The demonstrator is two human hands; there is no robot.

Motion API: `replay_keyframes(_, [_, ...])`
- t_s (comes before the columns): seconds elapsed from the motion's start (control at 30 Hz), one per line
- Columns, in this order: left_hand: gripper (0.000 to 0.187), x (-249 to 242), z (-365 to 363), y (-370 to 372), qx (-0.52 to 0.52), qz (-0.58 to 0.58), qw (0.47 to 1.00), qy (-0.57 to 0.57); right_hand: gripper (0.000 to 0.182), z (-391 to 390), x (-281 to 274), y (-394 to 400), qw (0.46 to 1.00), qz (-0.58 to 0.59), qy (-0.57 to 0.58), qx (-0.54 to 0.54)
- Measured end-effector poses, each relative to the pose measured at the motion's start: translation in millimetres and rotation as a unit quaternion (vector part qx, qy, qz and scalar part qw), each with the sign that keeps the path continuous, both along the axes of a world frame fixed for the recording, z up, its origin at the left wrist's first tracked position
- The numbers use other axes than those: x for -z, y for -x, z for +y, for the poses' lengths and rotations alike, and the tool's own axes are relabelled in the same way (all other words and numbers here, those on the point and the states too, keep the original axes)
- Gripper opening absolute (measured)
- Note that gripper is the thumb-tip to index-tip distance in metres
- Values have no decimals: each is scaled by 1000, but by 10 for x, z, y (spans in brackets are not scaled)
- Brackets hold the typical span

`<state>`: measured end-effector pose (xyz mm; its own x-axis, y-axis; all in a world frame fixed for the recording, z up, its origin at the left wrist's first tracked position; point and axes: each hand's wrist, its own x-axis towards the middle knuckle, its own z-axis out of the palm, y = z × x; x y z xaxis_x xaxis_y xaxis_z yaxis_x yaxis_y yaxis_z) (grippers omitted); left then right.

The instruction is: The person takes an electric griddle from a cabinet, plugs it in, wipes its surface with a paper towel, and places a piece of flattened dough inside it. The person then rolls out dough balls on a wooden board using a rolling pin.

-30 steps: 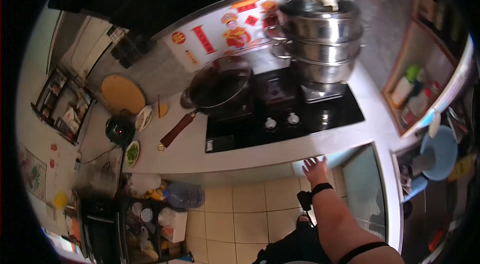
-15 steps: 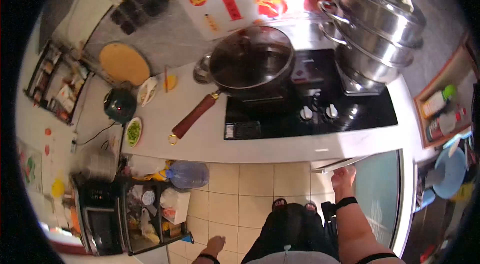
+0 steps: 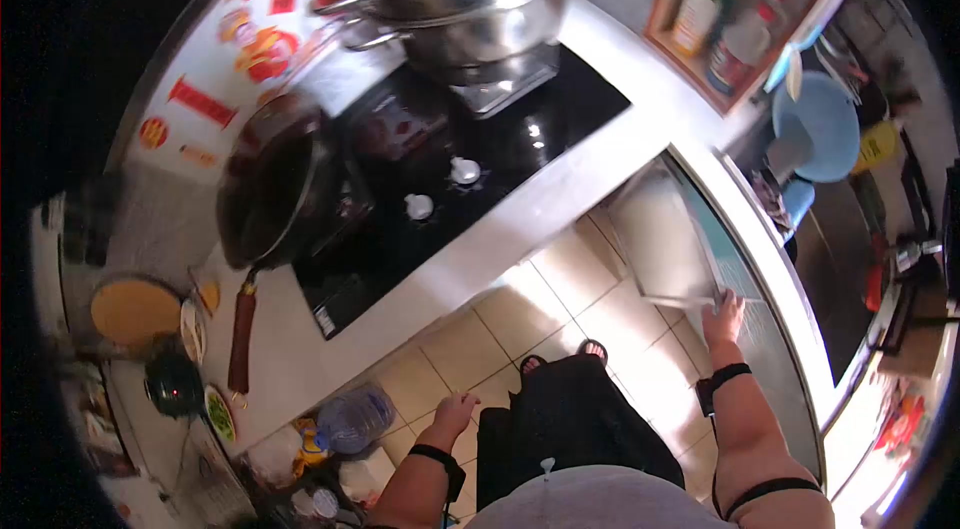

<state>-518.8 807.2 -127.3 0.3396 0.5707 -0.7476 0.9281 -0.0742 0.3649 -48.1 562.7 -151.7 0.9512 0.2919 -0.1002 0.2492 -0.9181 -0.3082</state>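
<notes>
My right hand (image 3: 724,319) is closed on the outer edge of a pale cabinet door (image 3: 660,239), which stands swung out below the counter. Beside it is a frosted glass panel (image 3: 780,359). My left hand (image 3: 457,412) hangs low over the floor, fingers loosely bent and holding nothing. On the black cooktop (image 3: 500,169), the dark frying pan (image 3: 275,189) has a glass lid on and its brown handle (image 3: 242,334) points toward me. A stacked steel steamer pot (image 3: 470,9) stands on the far burner.
Bottles (image 3: 700,14) sit in a wooden-framed niche at upper right, near a blue basin (image 3: 815,129). To the left are a plate of chopped greens (image 3: 219,413), a dark green appliance (image 3: 172,384) and a round board (image 3: 137,312). A large water jug (image 3: 357,419) stands on the floor.
My view has turned right, so the cooktop sits tilted and farther left. The cabinet door has swung further open with my right hand on it. My left hand has risen a little.
</notes>
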Motion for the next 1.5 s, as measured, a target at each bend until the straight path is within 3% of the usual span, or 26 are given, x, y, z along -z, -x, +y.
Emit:
replay_keyframes(0.07, [37,118,41,-291,-20,14,999,37,65,160,-386,164,1000,-9,5,5])
replay_keyframes(0.1, [37,206,52,-395,-4,23,999,42,69,158,-408,228,995,-76,23,-53])
replay_keyframes(0.2, [31,635,143,-627,-51,-58,997,11,58,236,-309,446,977,-95,-68,-177])
replay_keyframes(0.27, [23,994,163,-658,-161,-288,942,57,53,415,-164,600,972,41,-170,-160])
replay_keyframes(0.3, [23,985,135,-783,-154,-280,946,64,52,506,47,596,947,106,-248,-173])
replay_keyframes(0.37, [18,771,101,-1170,-236,-344,904,96,51,788,369,594,941,202,-235,-136])
replay_keyframes(0.5, [23,668,133,-1764,-274,-182,931,158,67,1635,834,455,889,377,-256,-46])
replay_keyframes(0.6, [35,868,219,-2035,-293,-114,931,187,73,2370,1302,370,865,373,-335,15])
replay_keyframes(0.67, [36,1129,316,-2209,-303,-135,922,201,69,2696,1154,55,783,460,-414,56])
replay_keyframes(0.7, [38,1201,352,-2265,-318,-158,910,213,69,3117,1984,189,747,393,-534,49])
replay_keyframes(0.73, [38,1268,387,-2347,-320,-154,911,210,71,3100,1572,-13,717,445,-531,73])
replay_keyframes(0.77, [39,1309,428,-2433,-333,-177,900,217,72,3332,1861,-51,778,409,-469,88])
replay_keyframes(0.87, [39,1345,584,-2644,-349,-207,886,227,73,3574,1789,-241,746,489,-434,126])
replay_keyframes(0.9, [39,1362,629,-2679,-353,-215,880,233,58,3717,2024,-226,696,512,-491,111])
replay_keyframes(0.97, [39,1414,738,-2693,-352,-215,881,230,40,3982,2448,-179,690,467,-552,32])
replay_keyframes(1.0, [40,1439,786,-2684,-356,-230,876,231,35,4033,2503,-170,705,463,-533,71])
replay_keyframes(1.03, [40,1464,823,-2683,-360,-245,870,233,37,4013,2561,-170,800,332,-494,-73])
replay_keyframes(1.07, [42,1514,871,-2677,-374,-244,865,229,39,4054,2587,-129,718,409,-562,39])
replay_keyframes(1.13, [43,1554,938,-2676,-393,-263,851,230,41,4014,2452,-113,616,475,-611,149])
replay_keyframes(1.23, [45,1548,992,-2730,-402,-303,834,225,46,3727,1838,-194,607,521,-590,106])
replay_keyframes(1.27, [45,1548,1014,-2778,-424,-312,829,189,47,3716,1775,-198,633,508,-575,102])
replay_keyframes(1.37, [44,1698,1145,-2777,-463,-323,816,122,51,3833,1996,-160,730,447,-505,112])
replay_keyframes(1.43, [43,1701,1238,-2935,-541,-348,762,70,47,3848,1988,-245,745,435,-498,83])
replay_keyframes(1.5, [39,1817,1330,-2852,-561,-317,764,26,43,3868,2017,-285,758,426,-491,54])
